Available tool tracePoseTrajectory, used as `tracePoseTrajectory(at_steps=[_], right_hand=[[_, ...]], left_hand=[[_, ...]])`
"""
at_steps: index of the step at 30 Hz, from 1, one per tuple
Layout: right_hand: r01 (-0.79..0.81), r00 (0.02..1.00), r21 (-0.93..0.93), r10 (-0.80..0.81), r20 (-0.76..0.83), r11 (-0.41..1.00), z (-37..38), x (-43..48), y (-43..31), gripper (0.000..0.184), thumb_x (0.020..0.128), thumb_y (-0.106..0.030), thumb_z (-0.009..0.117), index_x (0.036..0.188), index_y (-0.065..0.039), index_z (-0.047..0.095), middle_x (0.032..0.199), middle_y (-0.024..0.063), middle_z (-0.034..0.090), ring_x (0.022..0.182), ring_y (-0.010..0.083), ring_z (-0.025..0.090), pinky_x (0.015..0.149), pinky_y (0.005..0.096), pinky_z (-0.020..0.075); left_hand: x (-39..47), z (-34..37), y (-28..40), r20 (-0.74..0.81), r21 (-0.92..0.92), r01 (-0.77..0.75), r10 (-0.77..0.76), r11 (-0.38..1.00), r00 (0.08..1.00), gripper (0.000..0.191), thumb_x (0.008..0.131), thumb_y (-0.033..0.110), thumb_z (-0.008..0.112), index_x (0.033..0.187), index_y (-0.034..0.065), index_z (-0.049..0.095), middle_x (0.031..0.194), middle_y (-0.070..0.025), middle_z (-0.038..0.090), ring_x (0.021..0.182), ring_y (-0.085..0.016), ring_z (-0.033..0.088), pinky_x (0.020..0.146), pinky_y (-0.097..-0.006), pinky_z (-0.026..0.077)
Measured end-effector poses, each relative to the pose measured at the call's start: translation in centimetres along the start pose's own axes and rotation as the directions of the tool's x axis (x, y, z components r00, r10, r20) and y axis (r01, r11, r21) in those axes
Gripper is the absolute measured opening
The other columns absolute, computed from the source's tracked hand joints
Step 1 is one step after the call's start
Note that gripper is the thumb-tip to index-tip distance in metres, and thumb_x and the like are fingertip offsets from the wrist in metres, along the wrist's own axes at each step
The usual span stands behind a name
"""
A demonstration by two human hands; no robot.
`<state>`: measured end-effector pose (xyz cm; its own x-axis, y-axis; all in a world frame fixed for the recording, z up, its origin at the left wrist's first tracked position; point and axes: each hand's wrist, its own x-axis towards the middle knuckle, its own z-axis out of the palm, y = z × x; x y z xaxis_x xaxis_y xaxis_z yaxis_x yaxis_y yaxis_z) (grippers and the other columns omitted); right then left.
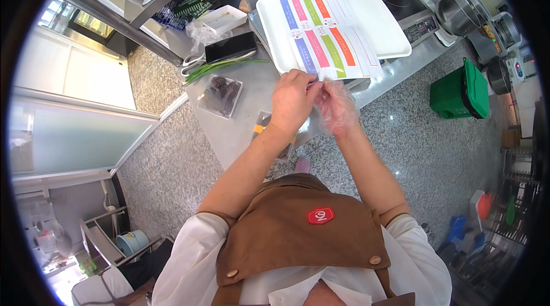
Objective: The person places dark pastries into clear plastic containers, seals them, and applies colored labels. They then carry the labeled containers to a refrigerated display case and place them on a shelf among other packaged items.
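Observation:
My left hand [293,99] is bare, and its fingertips meet those of my right hand [337,106], which wears a clear plastic glove. Something small and bluish shows between the fingertips; what it is, and which hand holds it, is too small to tell. Both hands are at the near edge of printed sheets with coloured strips [331,46], which lie on a white plastic tray [384,31]. Left of my hands sits a clear square box with dark contents [221,95]. A second clear box [285,153] with a yellow piece is partly hidden under my left forearm.
On the steel table [215,130] are a black smartphone [231,47], scissors [192,63], long green stalks [223,67] and a shallow white box [223,19]. Metal bowls [457,9] stand at the back right. A green bin [459,91] is on the floor to the right.

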<state>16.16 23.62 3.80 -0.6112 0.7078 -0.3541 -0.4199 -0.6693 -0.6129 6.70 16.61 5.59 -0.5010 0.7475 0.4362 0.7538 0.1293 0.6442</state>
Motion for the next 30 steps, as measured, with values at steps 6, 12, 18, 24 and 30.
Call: tracePoseTrajectory(at_steps=[6,12,18,24,30], right_hand=[[0.069,0.997,0.011,-0.069,-0.026,0.998,0.6,0.1,1.1,0.010,0.090,-0.010,0.054,0.097,-0.003,0.052,0.090,0.0061,0.059,0.082,0.0144,0.058,0.078,0.0283,0.0489],[0.137,0.991,0.005,-0.137,-0.010,0.991,1.2,0.3,2.1,0.008,0.089,-0.011,0.057,0.091,-0.004,0.055,0.084,0.0038,0.059,0.077,0.0117,0.056,0.074,0.0261,0.0467],[0.206,0.978,-0.019,-0.206,-0.010,0.978,0.2,1.5,3.5,0.010,0.089,-0.012,0.057,0.095,-0.004,0.056,0.086,0.0033,0.059,0.078,0.0105,0.055,0.073,0.0254,0.0458],[0.251,0.968,-0.045,-0.251,0.000,0.967,0.8,1.0,3.3,0.010,0.090,-0.013,0.057,0.093,-0.004,0.056,0.083,0.0031,0.058,0.076,0.0109,0.053,0.074,0.0272,0.0455],[0.212,0.977,-0.085,-0.209,0.048,0.973,0.3,1.5,2.4,0.015,0.090,-0.012,0.056,0.102,-0.002,0.055,0.092,0.0044,0.061,0.085,0.0135,0.059,0.081,0.0305,0.0483]], left_hand=[[0.0,0.1,-0.2,0.005,-0.138,0.166,-0.167,0.976,0.986,0.017,0.080,0.015,0.066,0.087,-0.0005,0.065,0.086,-0.0128,0.062,0.079,-0.026,0.062,0.070,-0.0333,0.050],[0.5,0.4,-0.2,0.067,-0.283,0.383,-0.380,0.879,0.922,0.014,0.080,0.012,0.064,0.085,-0.0014,0.064,0.087,-0.0140,0.062,0.078,-0.025,0.063,0.068,-0.0328,0.051],[0.6,0.2,-0.8,-0.010,-0.101,0.152,-0.154,0.983,0.988,0.014,0.080,0.013,0.062,0.085,-0.0007,0.064,0.084,-0.0131,0.062,0.070,-0.023,0.064,0.062,-0.0322,0.051],[1.1,-0.6,-0.8,0.074,-0.094,0.291,-0.285,0.952,0.956,0.014,0.081,0.014,0.061,0.085,0.0011,0.064,0.079,-0.0137,0.064,0.071,-0.026,0.063,0.064,-0.0357,0.050],[1.6,-1.8,-0.4,0.078,-0.176,0.293,-0.284,0.940,0.956,0.011,0.080,0.012,0.060,0.083,0.0013,0.063,0.080,-0.0140,0.063,0.074,-0.031,0.061,0.065,-0.0391,0.050]])
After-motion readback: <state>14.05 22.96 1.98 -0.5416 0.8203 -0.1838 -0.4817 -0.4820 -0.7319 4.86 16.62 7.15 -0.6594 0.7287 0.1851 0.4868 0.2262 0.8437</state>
